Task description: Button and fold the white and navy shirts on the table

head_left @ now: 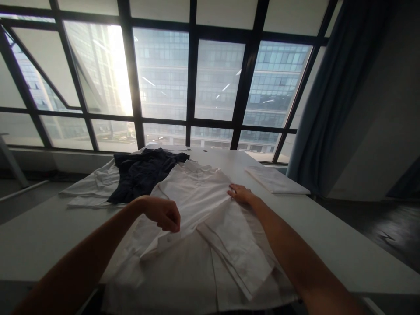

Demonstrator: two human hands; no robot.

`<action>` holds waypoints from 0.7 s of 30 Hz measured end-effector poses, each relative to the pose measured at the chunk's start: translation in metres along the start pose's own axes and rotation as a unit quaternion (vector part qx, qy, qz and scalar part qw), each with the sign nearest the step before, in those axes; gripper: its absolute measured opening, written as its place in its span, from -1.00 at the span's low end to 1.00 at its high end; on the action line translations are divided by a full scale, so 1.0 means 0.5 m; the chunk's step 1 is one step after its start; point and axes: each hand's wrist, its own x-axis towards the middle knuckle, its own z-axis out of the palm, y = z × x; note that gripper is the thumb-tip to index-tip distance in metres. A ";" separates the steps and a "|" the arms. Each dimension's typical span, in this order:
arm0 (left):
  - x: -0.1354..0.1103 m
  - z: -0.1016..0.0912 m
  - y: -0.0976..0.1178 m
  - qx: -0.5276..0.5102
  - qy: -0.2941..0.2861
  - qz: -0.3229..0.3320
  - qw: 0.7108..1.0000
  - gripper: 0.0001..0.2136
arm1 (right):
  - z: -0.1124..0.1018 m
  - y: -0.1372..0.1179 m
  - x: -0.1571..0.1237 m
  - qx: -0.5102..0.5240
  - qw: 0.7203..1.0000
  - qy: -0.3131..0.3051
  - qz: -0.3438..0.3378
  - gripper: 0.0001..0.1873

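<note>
A white collared shirt [193, 192] lies spread on the table, its collar at the far end and its hem hanging toward me over the near edge. My left hand [164, 214] is closed, pinching a sleeve cuff [169, 238] of the shirt and holding it a little above the body. On the right, my right hand [241, 193] rests with fingers stretched out on the shirt's side, near the shoulder. The other sleeve [236, 258] is folded over the shirt front, slanting toward me.
Left of the shirt lies a crumpled dark garment [141, 175] on top of white clothing [98, 181]. A flat folded white item [277, 180] sits at the table's [328, 236] right edge. Beyond stand large windows [160, 74] and a blue curtain [328, 113].
</note>
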 end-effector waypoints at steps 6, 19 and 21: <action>0.055 -0.019 -0.086 0.084 0.292 0.012 0.953 -0.39 | -0.002 -0.003 -0.001 -0.015 1.000 -0.009 0.008 -0.35; 0.108 -0.059 -0.145 0.289 0.270 -0.124 0.910 -0.40 | -0.092 -0.014 0.063 -0.033 0.996 -0.079 0.037 -0.48; 0.119 -0.098 -0.144 0.291 0.321 -0.118 0.893 -0.54 | -0.102 -0.017 0.108 -0.007 0.997 -0.021 0.073 -0.52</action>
